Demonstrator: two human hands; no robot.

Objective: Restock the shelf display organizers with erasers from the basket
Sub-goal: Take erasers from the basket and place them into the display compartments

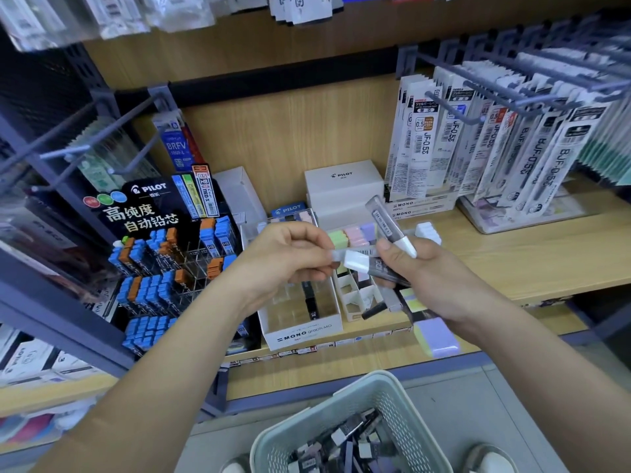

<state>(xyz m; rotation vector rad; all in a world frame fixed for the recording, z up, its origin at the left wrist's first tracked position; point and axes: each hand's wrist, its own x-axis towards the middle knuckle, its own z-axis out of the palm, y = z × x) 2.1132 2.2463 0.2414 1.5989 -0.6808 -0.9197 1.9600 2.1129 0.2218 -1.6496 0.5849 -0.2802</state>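
Risk: right hand (430, 278) grips a loose bunch of erasers (386, 221), one sticking up past the thumb. Left hand (290, 257) pinches the white cap of another. If it tugs, the rest could slip and drop onto the shelf (512, 254) or the floor. Hands sit close together above the MONO box (304, 332), which is nearly empty, one dark stick (311, 302) inside. Divider tray (351, 298) beside it has mostly open slots. Basket (372, 380) below holds plenty more.

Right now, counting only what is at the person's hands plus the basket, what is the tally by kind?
White-capped plastic tubes: 2, one upright in the right hand, one pinched by the left hand.
Purple-and-yellow pastel block below the right hand: 1.
Pale green perforated plastic basket: 1.
Total: 4.
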